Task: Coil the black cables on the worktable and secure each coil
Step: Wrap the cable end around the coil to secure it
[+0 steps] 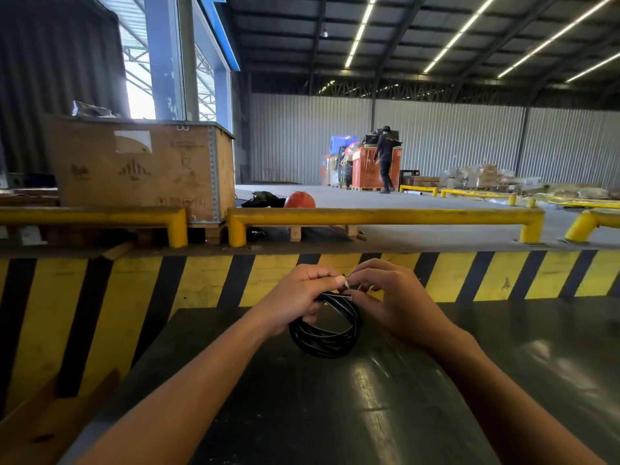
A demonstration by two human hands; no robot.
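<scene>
- Head view: the left hand [295, 297] is grasping the round coil of glossy black cable [327, 330] at its top, its grip clenched round the bundled loops so they cannot spring apart.
- The coil is hanging just above the dark, shiny worktop [503, 380], near its far edge.
- The right hand [392, 297] is pinching a small white-tipped piece, seemingly a tie, at the coil's top, probably to bind it.
</scene>
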